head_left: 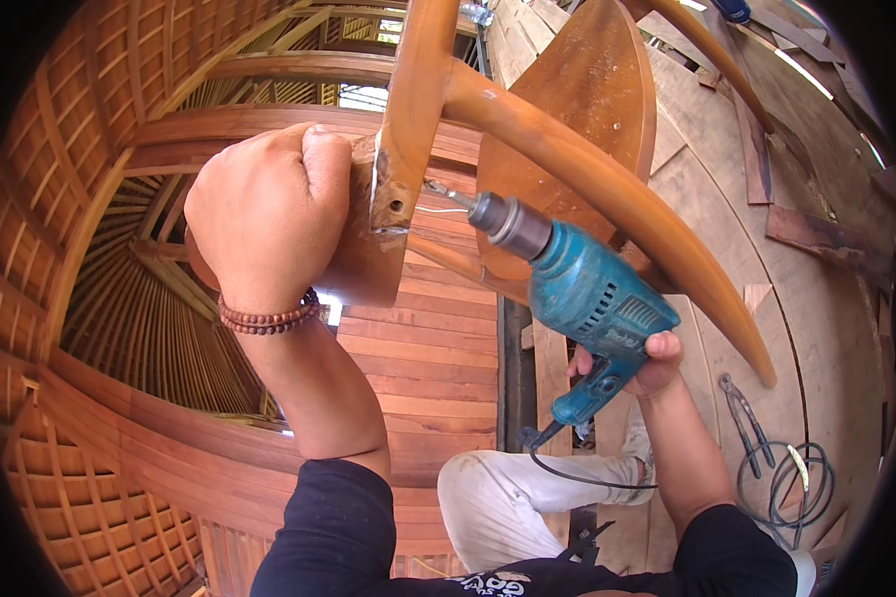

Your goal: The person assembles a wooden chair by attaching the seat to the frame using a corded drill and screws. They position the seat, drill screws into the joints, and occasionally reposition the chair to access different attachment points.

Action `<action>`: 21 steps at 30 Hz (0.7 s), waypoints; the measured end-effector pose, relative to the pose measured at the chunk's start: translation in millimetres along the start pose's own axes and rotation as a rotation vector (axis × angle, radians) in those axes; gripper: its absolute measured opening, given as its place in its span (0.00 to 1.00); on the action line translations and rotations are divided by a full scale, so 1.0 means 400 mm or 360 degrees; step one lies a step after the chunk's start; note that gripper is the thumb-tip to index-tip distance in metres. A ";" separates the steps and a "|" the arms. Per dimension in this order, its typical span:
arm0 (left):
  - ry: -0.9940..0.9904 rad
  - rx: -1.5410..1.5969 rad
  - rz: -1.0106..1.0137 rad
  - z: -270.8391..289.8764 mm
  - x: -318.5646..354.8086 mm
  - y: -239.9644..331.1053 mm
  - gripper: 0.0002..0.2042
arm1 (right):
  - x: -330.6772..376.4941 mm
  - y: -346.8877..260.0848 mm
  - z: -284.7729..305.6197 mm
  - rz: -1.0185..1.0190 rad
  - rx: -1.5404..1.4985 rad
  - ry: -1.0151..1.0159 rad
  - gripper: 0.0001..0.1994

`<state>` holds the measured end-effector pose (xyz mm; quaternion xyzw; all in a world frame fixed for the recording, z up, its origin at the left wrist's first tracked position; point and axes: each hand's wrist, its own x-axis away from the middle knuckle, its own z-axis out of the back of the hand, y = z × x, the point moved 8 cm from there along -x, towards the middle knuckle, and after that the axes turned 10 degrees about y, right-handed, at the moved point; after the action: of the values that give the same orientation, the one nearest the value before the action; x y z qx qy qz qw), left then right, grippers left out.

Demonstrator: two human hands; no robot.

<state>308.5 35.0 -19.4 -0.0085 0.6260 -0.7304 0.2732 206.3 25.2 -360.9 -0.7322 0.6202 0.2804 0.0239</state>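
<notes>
The right grip (655,366) is clamped on the teal drill (589,284), right of centre in the frame, with the bit (450,193) angled to the upper left toward the wooden post (420,95) at upper centre; whether its tip touches the wood I cannot tell. The left grip (269,214) looks closed over the edge of the wooden panel (371,267), left of the post, though its fingertips are hidden. A dark round hole (396,206) shows low on the post, just left of the bit. For clean drilling, line up chuck (513,225) and bit first, start slowly so the tip does not skate on the smooth wood, brace the panel firmly, keep the left grip out of the bit's exit path, and leave the cord (582,480) slack, away from the chuck
</notes>
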 end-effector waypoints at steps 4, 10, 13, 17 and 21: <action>0.0004 -0.0028 -0.0007 0.000 0.000 0.000 0.20 | 0.000 -0.002 0.007 0.0075 -0.0025 -0.0005 0.41; -0.0012 -0.0005 0.0028 -0.003 0.001 -0.005 0.20 | 0.003 0.001 0.014 0.0020 -0.0001 0.0009 0.41; -0.0004 -0.0019 0.0026 -0.001 0.004 -0.005 0.20 | 0.000 -0.004 0.009 0.0089 0.0048 0.0034 0.42; -0.0004 -0.0018 0.0034 -0.001 0.004 -0.005 0.20 | -0.004 -0.001 -0.007 0.0104 0.0000 0.0062 0.41; -0.0010 0.0010 0.0052 -0.003 0.002 -0.003 0.20 | -0.011 -0.007 -0.023 0.0136 0.0020 0.0084 0.40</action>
<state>306.7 35.9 -18.7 0.0003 0.6229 -0.7278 0.2869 211.9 26.3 -352.0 -0.7121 0.6530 0.2580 0.0002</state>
